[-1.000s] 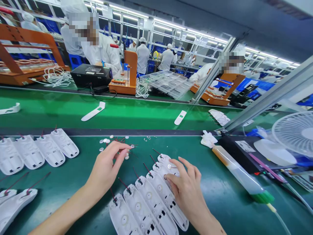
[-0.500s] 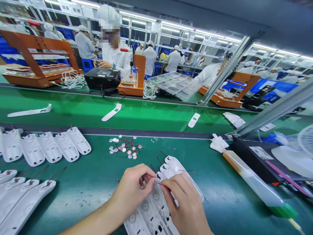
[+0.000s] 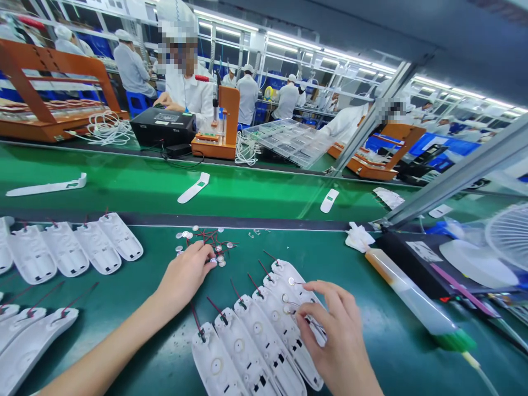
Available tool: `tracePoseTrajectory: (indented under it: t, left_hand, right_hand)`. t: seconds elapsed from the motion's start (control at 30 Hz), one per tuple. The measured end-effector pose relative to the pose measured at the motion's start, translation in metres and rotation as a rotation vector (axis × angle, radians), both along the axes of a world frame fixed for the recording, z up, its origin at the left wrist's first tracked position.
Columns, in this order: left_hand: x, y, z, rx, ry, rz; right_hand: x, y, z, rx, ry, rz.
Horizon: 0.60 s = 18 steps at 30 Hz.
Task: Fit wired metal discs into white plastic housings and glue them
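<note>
A fanned row of white plastic shells (image 3: 256, 341) with red wires lies on the dark green mat in front of me. My right hand (image 3: 336, 335) rests on the shells at the right end, fingers curled and pressing on thin wires there. My left hand (image 3: 185, 275) reaches forward to a small pile of silver discs with red wires (image 3: 206, 245), its fingertips pinched at the pile's near edge. What the fingers hold is too small to see.
More white shells (image 3: 74, 250) lie in rows at the left. A glue tube with a green tip (image 3: 412, 302) lies at the right beside a white fan (image 3: 509, 234). Beyond is a green conveyor (image 3: 247, 192) carrying white parts, with workers in white at benches.
My left hand has gone from the shells forward to the disc pile. My right hand has stayed on the shells and shifted slightly right. The camera view has tilted a little.
</note>
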<state>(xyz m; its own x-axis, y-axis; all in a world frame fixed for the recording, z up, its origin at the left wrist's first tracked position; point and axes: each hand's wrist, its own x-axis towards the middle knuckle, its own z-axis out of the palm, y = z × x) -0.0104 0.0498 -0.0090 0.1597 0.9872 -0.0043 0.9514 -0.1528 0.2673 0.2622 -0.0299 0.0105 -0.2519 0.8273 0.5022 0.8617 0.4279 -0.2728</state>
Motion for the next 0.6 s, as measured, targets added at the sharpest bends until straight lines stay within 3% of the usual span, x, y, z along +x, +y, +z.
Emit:
tracePoseTrajectory:
  t: [0.3,0.6]
  left_hand:
    - [0.002,-0.002,-0.004,0.106,0.152,-0.109]
    - [0.006,-0.005,0.007,0.044,-0.068,-0.052]
  right_hand:
    - [-0.012,-0.005,-0.017,-0.084,0.008,-0.021]
    - [-0.015,-0.003,-0.022,-0.078,-0.018,-0.034]
